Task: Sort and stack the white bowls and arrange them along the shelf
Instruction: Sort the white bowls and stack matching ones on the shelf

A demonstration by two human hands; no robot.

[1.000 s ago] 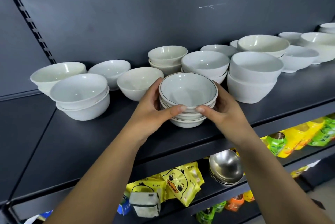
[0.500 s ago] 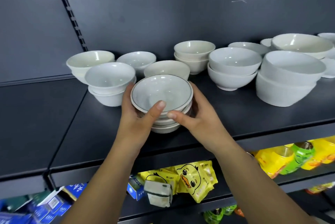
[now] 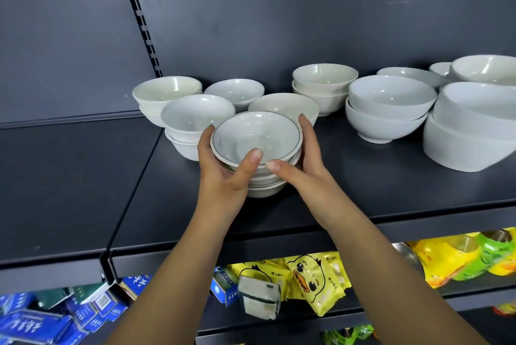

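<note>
White stack of bowls (image 3: 255, 146) mid-frame, left hand (image 3: 220, 174) and right hand (image 3: 304, 168) both curled tight round it. Stack's base sits on the shelf (image 3: 363, 177), sides mostly hidden by fingers; big bowl (image 3: 472, 132) cut off at right edge.

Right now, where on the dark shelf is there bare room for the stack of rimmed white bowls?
Bare: the dark shelf's left panel, left of the seam; the front strip between the right hand and the large tilted white bowls. Crowded: the back row behind the held stack of rimmed bowls.
</note>
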